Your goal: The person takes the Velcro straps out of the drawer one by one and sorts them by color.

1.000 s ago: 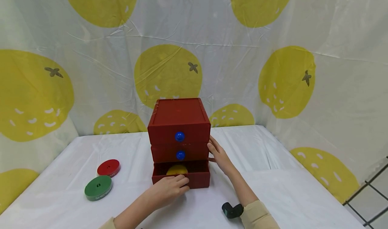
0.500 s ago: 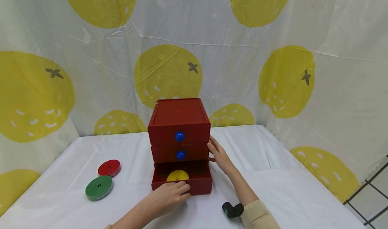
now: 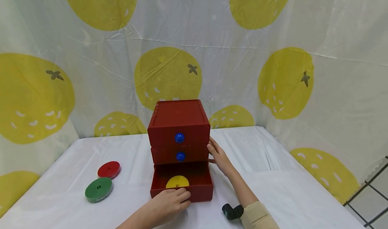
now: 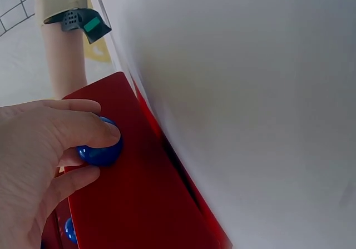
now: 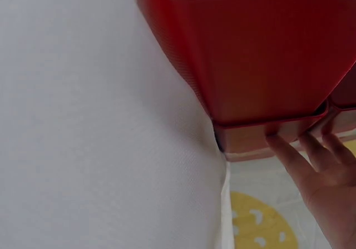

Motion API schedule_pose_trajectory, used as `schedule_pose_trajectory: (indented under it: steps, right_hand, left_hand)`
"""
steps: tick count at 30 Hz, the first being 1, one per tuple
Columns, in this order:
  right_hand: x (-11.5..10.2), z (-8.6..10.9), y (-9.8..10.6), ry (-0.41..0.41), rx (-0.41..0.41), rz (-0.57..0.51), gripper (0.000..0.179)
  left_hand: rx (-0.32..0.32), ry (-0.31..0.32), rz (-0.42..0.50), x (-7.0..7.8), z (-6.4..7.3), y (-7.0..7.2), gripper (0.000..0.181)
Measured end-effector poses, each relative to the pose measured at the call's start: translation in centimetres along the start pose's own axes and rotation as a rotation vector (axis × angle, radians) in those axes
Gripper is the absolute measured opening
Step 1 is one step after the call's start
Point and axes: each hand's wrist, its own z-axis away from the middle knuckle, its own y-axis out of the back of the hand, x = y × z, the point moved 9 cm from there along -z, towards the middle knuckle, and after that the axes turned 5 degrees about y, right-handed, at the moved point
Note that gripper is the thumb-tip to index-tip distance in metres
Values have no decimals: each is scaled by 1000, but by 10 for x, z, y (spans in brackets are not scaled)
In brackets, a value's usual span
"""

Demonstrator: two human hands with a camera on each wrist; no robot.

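Note:
A red cabinet [image 3: 179,112] with three stacked drawers stands on the white table, its bottom drawer [image 3: 201,192] pulled out. Inside that drawer lies a yellow disc [image 3: 177,181], its near edge hidden by the drawer front. My left hand [image 3: 169,202] pinches the blue knob [image 4: 105,152] of this drawer between thumb and fingers, as the left wrist view shows. My right hand [image 3: 220,158] rests with extended fingers against the cabinet's right side; in the right wrist view its fingertips [image 5: 273,140] touch the red casing. The upper two drawers, with blue knobs [image 3: 179,137], are closed.
Left of the cabinet, a red disc [image 3: 109,169] and a green disc [image 3: 98,189] lie side by side on the white tablecloth [image 3: 127,155]. Black wrist gear [image 3: 232,211] sits by the right forearm. A curtain with yellow fruit prints hangs behind; a dark wire grid [image 3: 366,183] stands far right.
The bottom drawer has slid farther out toward me with my left hand at its knob, showing more of the yellow disc. My right hand stays against the cabinet's side.

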Motion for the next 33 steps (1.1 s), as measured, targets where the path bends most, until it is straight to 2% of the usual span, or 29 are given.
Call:
schedule_pose_trajectory:
  steps: [6, 16, 23, 33]
  right_hand:
    - [1, 0, 0, -3, 5, 16, 53]
    - [0, 0, 1, -7, 8, 6, 51]
    - [-1, 1, 1, -1, 8, 6, 50]
    - [0, 1, 1, 2, 16, 12, 50]
  left_hand:
    - [-30, -12, 45, 4, 2, 1, 45]
    - [-44, -35, 79, 10, 5, 2, 42]
    - [-29, -48, 65, 14, 5, 4, 40]
    - [-42, -49, 73, 17, 5, 3, 40]
